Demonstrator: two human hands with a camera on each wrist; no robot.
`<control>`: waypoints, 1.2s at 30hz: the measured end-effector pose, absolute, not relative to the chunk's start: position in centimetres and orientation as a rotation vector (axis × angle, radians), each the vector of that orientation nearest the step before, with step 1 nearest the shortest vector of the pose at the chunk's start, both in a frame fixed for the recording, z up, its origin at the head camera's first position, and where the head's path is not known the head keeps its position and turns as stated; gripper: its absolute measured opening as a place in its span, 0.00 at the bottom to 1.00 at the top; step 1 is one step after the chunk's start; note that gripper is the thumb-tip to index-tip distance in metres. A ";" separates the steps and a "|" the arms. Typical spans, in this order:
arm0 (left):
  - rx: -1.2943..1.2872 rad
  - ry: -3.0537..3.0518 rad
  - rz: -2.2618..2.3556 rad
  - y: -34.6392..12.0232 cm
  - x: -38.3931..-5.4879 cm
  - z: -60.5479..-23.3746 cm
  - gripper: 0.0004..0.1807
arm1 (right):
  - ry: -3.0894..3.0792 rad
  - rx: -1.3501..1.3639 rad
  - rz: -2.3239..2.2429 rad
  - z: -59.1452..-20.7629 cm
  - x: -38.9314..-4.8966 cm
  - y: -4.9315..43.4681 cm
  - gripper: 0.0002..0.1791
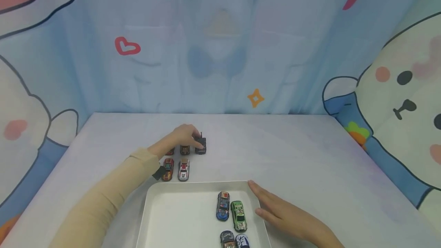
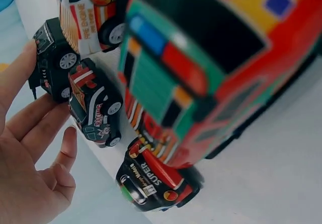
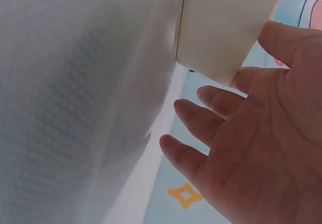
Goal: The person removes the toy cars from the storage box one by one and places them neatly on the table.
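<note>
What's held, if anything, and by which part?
The left hand pinches the black toy car, thumb on top, fingers near its antenna end. The right hand touches the tray.

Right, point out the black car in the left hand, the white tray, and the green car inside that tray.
Black car (image 2: 52,62): left wrist view, on the middle of its dark body.
White tray (image 1: 182,217): head view, on its bare floor.
Green car (image 1: 239,216): head view, on its upper side.

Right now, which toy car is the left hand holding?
In the head view, the black toy car farthest right beyond the tray; the left hand grips no other.
</note>
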State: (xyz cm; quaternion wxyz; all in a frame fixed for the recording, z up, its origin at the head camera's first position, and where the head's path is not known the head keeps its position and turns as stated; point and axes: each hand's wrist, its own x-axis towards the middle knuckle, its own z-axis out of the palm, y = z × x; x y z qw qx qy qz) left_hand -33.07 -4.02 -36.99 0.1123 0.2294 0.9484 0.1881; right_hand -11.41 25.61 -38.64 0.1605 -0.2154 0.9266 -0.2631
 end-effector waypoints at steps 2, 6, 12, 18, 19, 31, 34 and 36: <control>0.675 2.789 0.550 -4.0 -33.0 -37.0 0.30 | 2.656 -0.623 -0.744 -38.6 -11.4 25.6 0.36; 0.673 2.794 0.572 -4.1 -32.8 -37.2 0.30 | 2.675 -0.643 -0.737 -38.7 -11.5 25.6 0.36; 0.666 2.803 0.550 -4.2 -32.7 -37.7 0.30 | 2.675 -0.641 -0.734 -38.8 -11.5 25.6 0.36; 0.647 2.815 0.508 -4.4 -32.4 -37.8 0.30 | 2.666 -0.641 -0.746 -38.9 -11.6 25.4 0.36; 0.646 2.814 0.503 -4.4 -32.4 -37.9 0.30 | 2.665 -0.643 -0.749 -38.9 -11.6 25.4 0.36; 0.788 2.942 0.579 -5.2 -30.2 -33.5 0.28 | 2.656 -0.642 -0.746 -38.9 -11.5 25.4 0.36; 0.936 2.922 0.638 -4.8 -28.0 -31.3 0.25 | 2.661 -0.621 -0.740 -38.8 -11.5 25.4 0.36; 1.068 2.849 0.660 -4.0 -26.1 -30.6 0.22 | 2.669 -0.613 -0.736 -38.8 -11.5 25.4 0.36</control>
